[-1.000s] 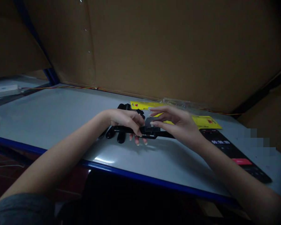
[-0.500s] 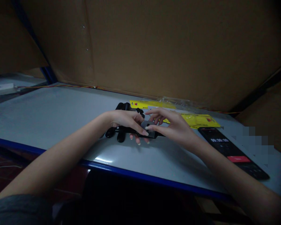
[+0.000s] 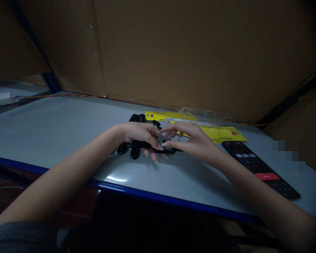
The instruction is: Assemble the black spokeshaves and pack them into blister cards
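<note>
Low over the bench, the left hand is clamped on a black tool. The right hand has its thumb on the small grey piece at the tool's middle; whether its fingers grip, I cannot tell. Yellow cards lie beyond, a phone to the right.

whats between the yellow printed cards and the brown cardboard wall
Crumpled clear plastic lies between the yellow printed cards and the brown cardboard wall, with thin red and yellow wires along the wall's foot, as the head view shows.
</note>
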`<action>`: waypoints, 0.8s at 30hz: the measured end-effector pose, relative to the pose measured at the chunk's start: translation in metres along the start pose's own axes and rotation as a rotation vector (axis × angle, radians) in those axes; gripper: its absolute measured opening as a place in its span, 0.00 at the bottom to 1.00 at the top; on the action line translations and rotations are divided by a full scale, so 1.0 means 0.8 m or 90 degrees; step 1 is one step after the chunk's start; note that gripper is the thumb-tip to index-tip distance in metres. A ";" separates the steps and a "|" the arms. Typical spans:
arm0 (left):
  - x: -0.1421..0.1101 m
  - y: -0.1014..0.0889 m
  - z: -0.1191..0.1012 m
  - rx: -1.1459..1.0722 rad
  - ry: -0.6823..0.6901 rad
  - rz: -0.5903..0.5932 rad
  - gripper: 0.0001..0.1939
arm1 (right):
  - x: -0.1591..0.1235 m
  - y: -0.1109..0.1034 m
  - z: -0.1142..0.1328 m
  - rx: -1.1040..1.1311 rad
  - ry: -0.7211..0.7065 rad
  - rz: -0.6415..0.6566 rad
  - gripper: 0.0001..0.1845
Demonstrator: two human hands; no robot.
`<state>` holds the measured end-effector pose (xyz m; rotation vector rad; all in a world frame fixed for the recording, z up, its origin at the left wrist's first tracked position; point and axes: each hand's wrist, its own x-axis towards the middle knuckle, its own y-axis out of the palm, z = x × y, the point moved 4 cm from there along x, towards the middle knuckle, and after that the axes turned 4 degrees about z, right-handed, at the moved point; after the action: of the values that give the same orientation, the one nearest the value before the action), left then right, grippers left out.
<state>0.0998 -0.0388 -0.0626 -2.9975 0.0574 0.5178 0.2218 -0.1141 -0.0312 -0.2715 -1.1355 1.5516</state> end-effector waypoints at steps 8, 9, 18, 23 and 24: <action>-0.016 -0.035 0.001 -0.044 0.000 -0.148 0.14 | -0.003 -0.039 -0.089 0.096 0.198 -0.133 0.15; -0.018 -0.039 0.002 -0.045 -0.010 -0.164 0.14 | -0.003 -0.035 -0.099 0.116 0.227 -0.116 0.15; -0.030 -0.057 0.001 -0.053 -0.017 -0.215 0.14 | -0.007 -0.007 -0.099 0.061 0.308 -0.097 0.12; -0.037 -0.064 -0.003 -0.075 0.000 -0.283 0.14 | -0.004 0.021 -0.072 -0.085 0.138 -0.042 0.17; -0.037 -0.063 -0.003 -0.079 0.004 -0.286 0.15 | -0.004 0.027 -0.070 -0.101 0.113 -0.035 0.17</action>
<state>0.0753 0.0118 -0.0454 -2.9841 -0.6536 0.4716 0.2481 -0.0861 -0.0770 -0.4716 -1.1172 1.3632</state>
